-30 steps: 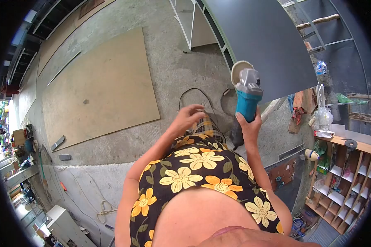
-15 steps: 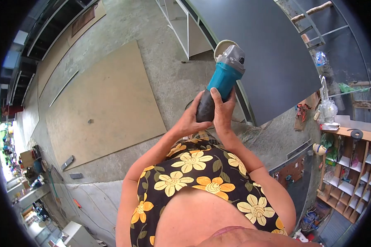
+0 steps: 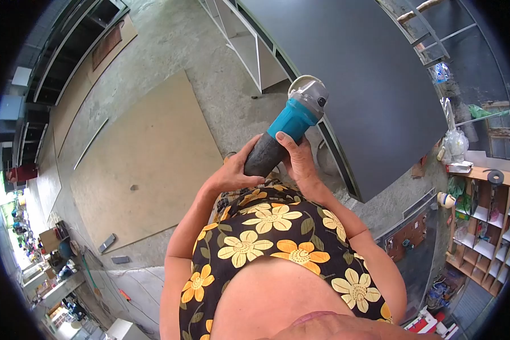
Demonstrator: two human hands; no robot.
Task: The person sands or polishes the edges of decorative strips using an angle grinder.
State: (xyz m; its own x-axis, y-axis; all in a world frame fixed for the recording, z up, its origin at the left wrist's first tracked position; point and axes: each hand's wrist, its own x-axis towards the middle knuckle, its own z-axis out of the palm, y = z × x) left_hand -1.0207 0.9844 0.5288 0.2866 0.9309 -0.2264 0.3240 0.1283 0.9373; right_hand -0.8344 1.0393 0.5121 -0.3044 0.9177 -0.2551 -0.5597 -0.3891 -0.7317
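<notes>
An angle grinder (image 3: 290, 120) with a teal body, dark rear grip and grey metal head is held in front of my torso. It slants up to the right, and its pale disc guard (image 3: 306, 83) is at the far end, by the edge of the dark panel. My left hand (image 3: 234, 169) is closed around the back of the dark grip. Nearer the teal section, my right hand (image 3: 300, 161) wraps the body from the right, thumb lying on top. The right fingers are mostly hidden beneath the tool.
A large dark grey panel (image 3: 362, 85) lies right of the grinder, with a white frame (image 3: 259, 62) beside it. A brown board (image 3: 141, 164) lies on the concrete floor at left. Wooden shelving (image 3: 481, 226) and a ladder (image 3: 433, 39) stand at right.
Both hands and the grinder have shifted down and left in view, and the grinder leans more to the right. The dark panel's near corner appears lower.
</notes>
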